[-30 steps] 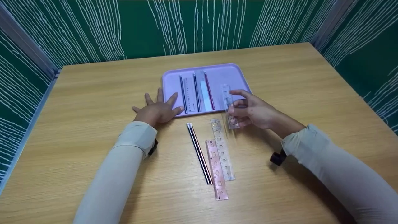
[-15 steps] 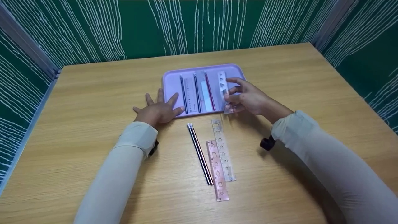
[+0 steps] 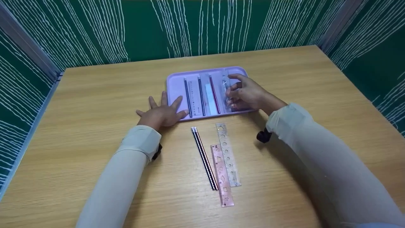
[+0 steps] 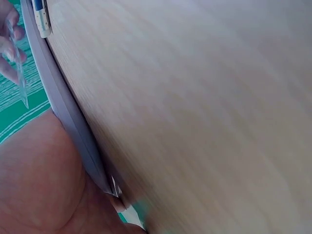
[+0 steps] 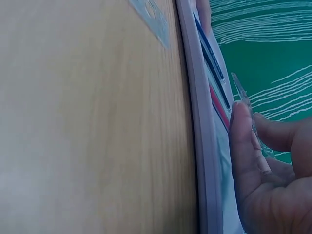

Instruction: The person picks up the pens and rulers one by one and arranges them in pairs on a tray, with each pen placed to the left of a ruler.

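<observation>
My right hand (image 3: 248,93) pinches a clear stencil ruler (image 3: 225,83) between thumb and fingers, over the right part of the purple tray (image 3: 177,75). In the right wrist view the same ruler (image 5: 241,88) stands tilted above the tray rim (image 5: 195,97). My left hand (image 3: 162,114) lies with fingers spread at the tray's front left corner, thumb on the rim. Inside the tray, from left, are a dark pencil (image 3: 188,98), a clear ruler (image 3: 195,101), another dark pencil (image 3: 201,96), a pale blue ruler (image 3: 210,98) and a red pencil (image 3: 214,95).
On the wooden table (image 3: 95,104) in front of the tray lie two striped pencils (image 3: 204,158) side by side. A pink stencil ruler (image 3: 222,177) partly overlaps a clear ruler with round holes (image 3: 228,155). Green walls with white lines (image 3: 177,28) enclose the table's back and sides.
My right hand has carried the clear stencil ruler forward and left, from the tray's front edge to over its right part. The left hand has stayed in place.
</observation>
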Demonstrator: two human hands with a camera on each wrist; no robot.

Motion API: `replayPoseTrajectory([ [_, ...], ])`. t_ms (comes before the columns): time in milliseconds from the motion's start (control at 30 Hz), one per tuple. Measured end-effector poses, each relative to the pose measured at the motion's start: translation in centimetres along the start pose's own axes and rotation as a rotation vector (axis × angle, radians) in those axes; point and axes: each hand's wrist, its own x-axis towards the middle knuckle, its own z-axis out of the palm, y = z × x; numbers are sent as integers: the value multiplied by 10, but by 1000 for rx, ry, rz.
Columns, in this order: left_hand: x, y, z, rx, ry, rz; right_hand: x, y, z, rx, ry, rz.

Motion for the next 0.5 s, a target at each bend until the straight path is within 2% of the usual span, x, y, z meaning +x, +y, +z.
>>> replayPoseTrajectory([
  [300, 0, 1, 0, 3, 6, 6, 13, -2, 3, -47, 19, 62],
  [500, -1, -1, -1, 4, -6, 7, 16, -7, 13, -104, 61, 61],
])
